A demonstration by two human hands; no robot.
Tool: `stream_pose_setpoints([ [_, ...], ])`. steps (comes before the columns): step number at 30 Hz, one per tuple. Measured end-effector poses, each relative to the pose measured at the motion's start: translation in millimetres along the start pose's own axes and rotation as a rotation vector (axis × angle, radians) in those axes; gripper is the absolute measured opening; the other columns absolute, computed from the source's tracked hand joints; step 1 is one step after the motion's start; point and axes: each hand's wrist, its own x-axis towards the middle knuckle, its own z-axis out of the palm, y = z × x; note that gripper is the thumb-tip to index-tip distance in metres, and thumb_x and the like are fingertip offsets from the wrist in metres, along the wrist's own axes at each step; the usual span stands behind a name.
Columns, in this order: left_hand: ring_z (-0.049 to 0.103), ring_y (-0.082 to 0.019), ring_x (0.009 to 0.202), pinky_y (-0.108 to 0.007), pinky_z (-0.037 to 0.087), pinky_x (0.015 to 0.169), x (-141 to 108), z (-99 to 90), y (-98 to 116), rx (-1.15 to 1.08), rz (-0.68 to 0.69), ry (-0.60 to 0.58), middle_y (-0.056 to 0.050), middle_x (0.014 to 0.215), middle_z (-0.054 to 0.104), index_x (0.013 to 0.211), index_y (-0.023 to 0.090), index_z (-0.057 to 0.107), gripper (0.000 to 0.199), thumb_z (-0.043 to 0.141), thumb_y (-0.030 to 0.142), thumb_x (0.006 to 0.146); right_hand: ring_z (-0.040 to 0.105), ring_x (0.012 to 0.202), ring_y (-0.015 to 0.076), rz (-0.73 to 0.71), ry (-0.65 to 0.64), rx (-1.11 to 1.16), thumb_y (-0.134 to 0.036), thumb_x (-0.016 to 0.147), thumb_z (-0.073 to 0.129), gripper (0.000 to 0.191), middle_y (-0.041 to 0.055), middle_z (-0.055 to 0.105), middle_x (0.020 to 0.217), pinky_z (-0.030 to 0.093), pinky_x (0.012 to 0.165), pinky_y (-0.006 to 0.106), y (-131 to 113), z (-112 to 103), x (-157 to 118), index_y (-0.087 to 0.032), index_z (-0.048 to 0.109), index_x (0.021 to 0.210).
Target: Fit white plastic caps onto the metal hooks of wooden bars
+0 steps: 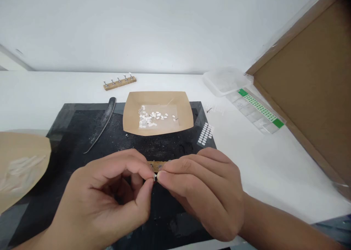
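My left hand (109, 195) is closed in a pinch of thumb and forefinger. My right hand (203, 191) pinches from the other side, and the fingertips of both hands nearly meet. Between them shows a tiny white-and-dark piece (155, 177), mostly covered by the fingers, so its kind cannot be made out. Just behind the fingertips, a wooden strip (155, 165) with small metal bits on it lies on the black mat (74, 133), largely hidden by my hands. Beyond it stands a brown paper tray (159, 98) with many small white pieces inside.
A curved dark file (105, 122) lies left of the tray. Farther back is a wooden strip with metal clip stands (120, 83). On the right are a sheet of white oval stickers (205, 133), a green-edged clear packet (257, 109) and a cardboard box (307, 78). Another paper tray (35, 147) sits left.
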Motion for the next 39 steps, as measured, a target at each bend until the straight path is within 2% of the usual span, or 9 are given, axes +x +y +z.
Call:
stream_pose_setpoints([
  [9, 0.063, -0.010, 0.053, -0.015, 0.053, 0.045, 1, 2.7, -1, 0.024, 0.012, 0.021, 0.002, 0.080, 0.071, 0.097, 0.025, 0.071, 0.020, 0.069, 0.008, 0.088, 0.078, 0.076, 0.0175, -0.020, -0.010, -0.038, -0.013, 0.101, 0.065, 0.012, 0.0075, 0.084, 0.092, 0.043, 0.056, 0.033, 0, -1, 2, -0.010, 0.075, 0.097],
  [15, 0.069, -0.013, 0.060, -0.017, 0.055, 0.049, 4, 4.7, 1, 0.099, 0.012, 0.026, 0.001, 0.078, 0.071, 0.092, 0.025, 0.070, 0.017, 0.068, 0.009, 0.087, 0.076, 0.074, 0.0173, -0.020, -0.023, -0.047, -0.013, 0.101, 0.063, 0.014, 0.0073, 0.083, 0.091, 0.042, 0.055, 0.033, -1, 1, 1, -0.011, 0.075, 0.095],
  [21, 0.068, -0.011, 0.054, -0.014, 0.049, 0.041, 9, 11.6, 8, 0.131, 0.048, 0.137, 0.002, 0.071, 0.070, 0.081, 0.023, 0.068, 0.012, 0.064, 0.012, 0.086, 0.076, 0.072, 0.0178, -0.002, -0.027, -0.019, -0.011, 0.099, 0.068, 0.008, 0.0085, 0.084, 0.091, 0.039, 0.055, 0.035, -1, 3, 1, -0.009, 0.074, 0.096],
  [26, 0.069, -0.011, 0.060, -0.014, 0.050, 0.046, 4, 13.5, 6, 0.132, -0.026, 0.145, 0.003, 0.076, 0.071, 0.082, 0.023, 0.067, 0.012, 0.065, 0.012, 0.086, 0.078, 0.079, 0.0178, 0.035, -0.058, 0.029, -0.011, 0.099, 0.069, 0.005, 0.0077, 0.084, 0.095, 0.039, 0.057, 0.035, -1, 2, 0, -0.010, 0.073, 0.099],
  [30, 0.070, -0.011, 0.063, -0.015, 0.053, 0.049, 0, 12.5, 3, 0.112, -0.054, 0.101, 0.002, 0.078, 0.071, 0.083, 0.023, 0.067, 0.012, 0.066, 0.011, 0.085, 0.079, 0.082, 0.0165, 0.067, -0.044, 0.062, -0.011, 0.098, 0.073, 0.001, 0.0062, 0.084, 0.095, 0.040, 0.060, 0.034, -1, 3, -2, -0.011, 0.072, 0.098],
  [36, 0.061, -0.006, 0.048, -0.014, 0.051, 0.043, 1, 12.3, 5, -0.056, -0.136, 0.109, 0.002, 0.079, 0.069, 0.083, 0.021, 0.068, 0.009, 0.068, 0.012, 0.087, 0.080, 0.085, 0.0132, 0.157, -0.063, 0.162, -0.013, 0.101, 0.073, 0.006, 0.0018, 0.084, 0.093, 0.042, 0.066, 0.030, -1, 8, -5, -0.014, 0.069, 0.096],
  [39, 0.063, -0.006, 0.043, -0.015, 0.055, 0.043, 0, 10.1, 2, -0.126, -0.169, 0.058, 0.002, 0.084, 0.070, 0.086, 0.020, 0.069, 0.009, 0.069, 0.012, 0.089, 0.080, 0.085, 0.0113, 0.222, -0.071, 0.224, -0.016, 0.102, 0.073, 0.007, -0.0012, 0.083, 0.092, 0.043, 0.069, 0.029, -1, 9, -5, -0.016, 0.068, 0.097],
])
